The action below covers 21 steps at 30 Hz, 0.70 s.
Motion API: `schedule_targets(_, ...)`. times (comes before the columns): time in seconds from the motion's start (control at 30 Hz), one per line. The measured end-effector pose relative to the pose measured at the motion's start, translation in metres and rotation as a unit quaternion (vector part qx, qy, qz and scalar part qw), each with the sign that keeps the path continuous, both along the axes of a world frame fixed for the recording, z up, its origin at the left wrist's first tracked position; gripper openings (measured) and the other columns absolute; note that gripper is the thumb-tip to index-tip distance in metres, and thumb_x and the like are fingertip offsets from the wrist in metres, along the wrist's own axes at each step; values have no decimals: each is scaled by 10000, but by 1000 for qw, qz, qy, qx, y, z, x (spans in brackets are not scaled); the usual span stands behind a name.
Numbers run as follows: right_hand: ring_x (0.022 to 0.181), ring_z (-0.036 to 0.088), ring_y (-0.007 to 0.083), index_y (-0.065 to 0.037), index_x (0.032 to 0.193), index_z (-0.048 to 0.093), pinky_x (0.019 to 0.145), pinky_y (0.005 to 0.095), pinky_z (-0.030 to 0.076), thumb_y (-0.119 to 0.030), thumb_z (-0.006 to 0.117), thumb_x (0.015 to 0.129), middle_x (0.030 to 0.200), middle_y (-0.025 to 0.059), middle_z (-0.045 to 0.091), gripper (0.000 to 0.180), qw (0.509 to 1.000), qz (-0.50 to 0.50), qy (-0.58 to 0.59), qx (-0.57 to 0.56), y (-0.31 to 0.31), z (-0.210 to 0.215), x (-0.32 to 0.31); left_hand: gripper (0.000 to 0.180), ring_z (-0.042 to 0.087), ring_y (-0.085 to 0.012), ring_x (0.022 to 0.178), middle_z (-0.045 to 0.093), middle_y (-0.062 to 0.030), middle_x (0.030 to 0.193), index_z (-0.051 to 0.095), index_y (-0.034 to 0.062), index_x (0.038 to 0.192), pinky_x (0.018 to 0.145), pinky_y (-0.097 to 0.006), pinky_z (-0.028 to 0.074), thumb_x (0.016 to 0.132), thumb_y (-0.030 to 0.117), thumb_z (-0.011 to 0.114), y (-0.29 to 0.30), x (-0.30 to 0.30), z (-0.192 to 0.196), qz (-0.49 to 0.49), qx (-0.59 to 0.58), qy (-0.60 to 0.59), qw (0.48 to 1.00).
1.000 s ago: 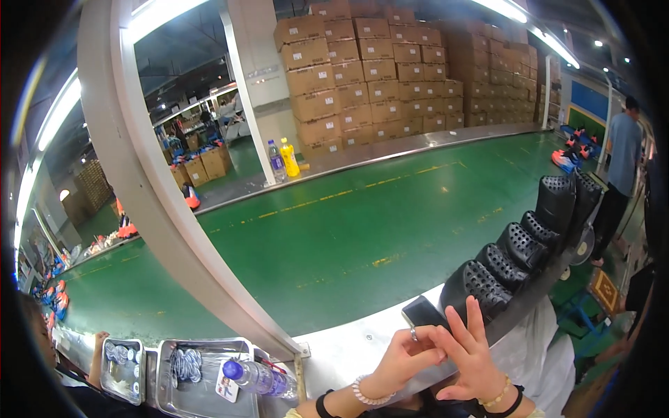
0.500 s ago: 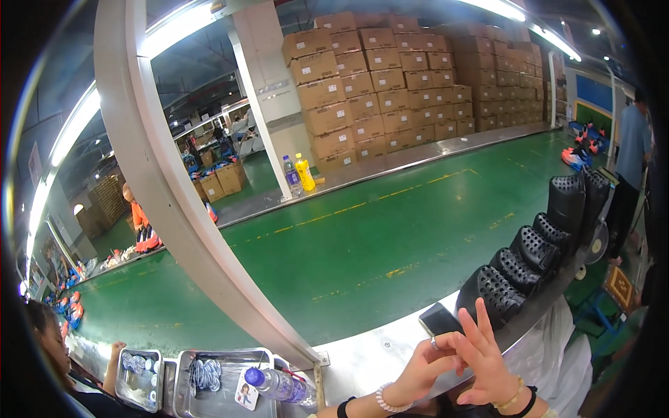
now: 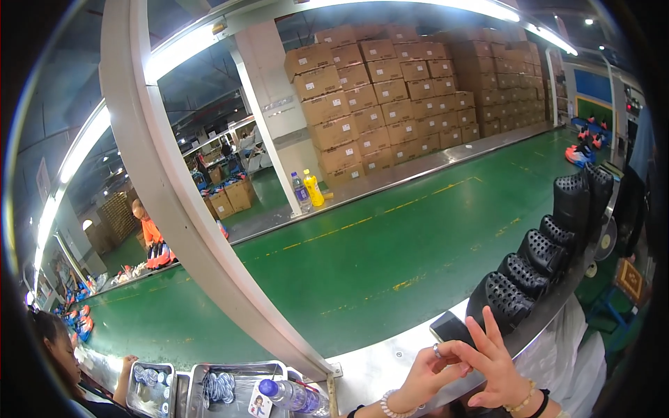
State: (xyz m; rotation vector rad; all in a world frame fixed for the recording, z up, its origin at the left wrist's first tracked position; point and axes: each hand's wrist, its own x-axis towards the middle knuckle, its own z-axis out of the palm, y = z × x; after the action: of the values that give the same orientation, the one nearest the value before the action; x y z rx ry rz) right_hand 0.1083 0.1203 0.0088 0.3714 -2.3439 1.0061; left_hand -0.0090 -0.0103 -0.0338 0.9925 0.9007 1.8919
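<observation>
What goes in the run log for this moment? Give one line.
left hand: fingertips on right hand, ring worn | right hand: fingers spread, empty | nearest: black phone on steel ledge | beside: black perforated shoes

Hands: the left hand (image 3: 426, 373) and right hand (image 3: 496, 362) touch each other at the near edge of the steel bench (image 3: 376, 369), fingers raised.
Ahead right: a row of black perforated moulds (image 3: 540, 254) blocks the bench's right side; a dark phone (image 3: 451, 327) lies just beyond the fingers.
Left: a slanted white post (image 3: 174, 202), a plastic bottle (image 3: 289, 396) and metal trays (image 3: 230, 386) bar that side.
Open room: bare bench between post and phone.
</observation>
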Motion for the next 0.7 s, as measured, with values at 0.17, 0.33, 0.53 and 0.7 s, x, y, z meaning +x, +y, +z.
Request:
schedule_targets(0.17, 1384, 114, 513, -72, 1286, 563, 1096, 596, 128, -723, 475, 798, 1503, 185, 288, 818, 994, -57, 15, 91, 1, 2, 2, 257, 567, -115, 870, 620, -42, 998, 589, -35, 1115, 794, -260, 462, 868, 21, 632, -2, 1, 4, 29, -13, 22, 999)
schedule_targets(0.33, 1361, 168, 532, -71, 1235, 592, 1091, 618, 120, -723, 525, 763, 1465, 184, 351, 808, 976, -110, 23, 189, 2, 1, 5, 172, 550, -110, 811, 607, -33, 936, 595, -23, 1036, 757, -260, 451, 877, 43, 596, 1, 0, 3, -13, -17, -11, 1000)
schedule_targets(0.53, 1358, 184, 529, -76, 1243, 577, 1065, 667, 114, -724, 556, 738, 1453, 184, 367, 822, 965, -123, 27, 230, 4, -5, 10, 134, 540, -137, 777, 590, -53, 924, 592, -8, 975, 725, -279, 449, 848, 23, 562, 6, 8, -4, -32, -12, -117, 992)
schedule_targets(0.7, 1379, 188, 468, -129, 1308, 545, 1076, 651, 95, -673, 530, 787, 1447, 137, 398, 754, 971, -102, 71, 202, 0, -9, -12, 115, 557, -169, 761, 593, -69, 905, 598, -7, 887, 695, -309, 465, 780, -1, 558, 0, 2, 5, -21, 24, -178, 984)
